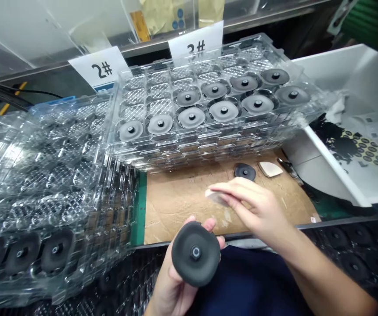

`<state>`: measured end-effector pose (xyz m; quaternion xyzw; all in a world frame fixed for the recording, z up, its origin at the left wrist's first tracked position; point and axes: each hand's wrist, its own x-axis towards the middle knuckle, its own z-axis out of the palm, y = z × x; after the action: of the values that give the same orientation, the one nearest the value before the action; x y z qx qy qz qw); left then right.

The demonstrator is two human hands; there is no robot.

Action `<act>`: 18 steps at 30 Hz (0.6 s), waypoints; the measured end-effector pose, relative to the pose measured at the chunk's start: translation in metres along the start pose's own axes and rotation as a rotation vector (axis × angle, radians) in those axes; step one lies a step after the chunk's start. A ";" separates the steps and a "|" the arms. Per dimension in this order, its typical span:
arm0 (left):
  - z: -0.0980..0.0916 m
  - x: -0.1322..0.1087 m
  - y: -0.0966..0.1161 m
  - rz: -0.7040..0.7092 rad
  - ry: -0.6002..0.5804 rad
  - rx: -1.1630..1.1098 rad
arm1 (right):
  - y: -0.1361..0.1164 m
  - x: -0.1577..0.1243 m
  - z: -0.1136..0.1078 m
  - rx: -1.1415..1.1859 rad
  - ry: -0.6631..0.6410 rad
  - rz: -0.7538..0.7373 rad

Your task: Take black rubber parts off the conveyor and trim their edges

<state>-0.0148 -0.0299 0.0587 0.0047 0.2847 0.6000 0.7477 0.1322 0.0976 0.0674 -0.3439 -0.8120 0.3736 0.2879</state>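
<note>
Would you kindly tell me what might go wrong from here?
The black disc might slip, since the left hand supports it from beneath and around its edge.

The pale pad could drop, as the right hand only pinches it by the fingers.

The second disc might get knocked, lying loose on the cardboard just beyond the right hand.

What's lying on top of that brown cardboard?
On the cardboard lie a black rounded part, a pale pad and a tiny white tag. The right hand, holding a small pale piece, covers some of it; the clear trays hide its far edge and anything there.
</note>
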 end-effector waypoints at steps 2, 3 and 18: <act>-0.002 -0.001 0.003 0.000 -0.053 -0.027 | 0.017 -0.014 0.009 -0.006 -0.072 0.158; -0.004 -0.001 0.004 0.004 -0.067 -0.032 | 0.022 -0.023 0.015 -0.005 -0.134 0.204; 0.000 0.004 0.005 -0.018 0.018 0.005 | -0.010 -0.027 -0.015 -0.030 0.011 0.187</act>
<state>-0.0185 -0.0246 0.0586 -0.0014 0.2927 0.5924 0.7506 0.1557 0.0782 0.0785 -0.4246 -0.7803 0.3845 0.2511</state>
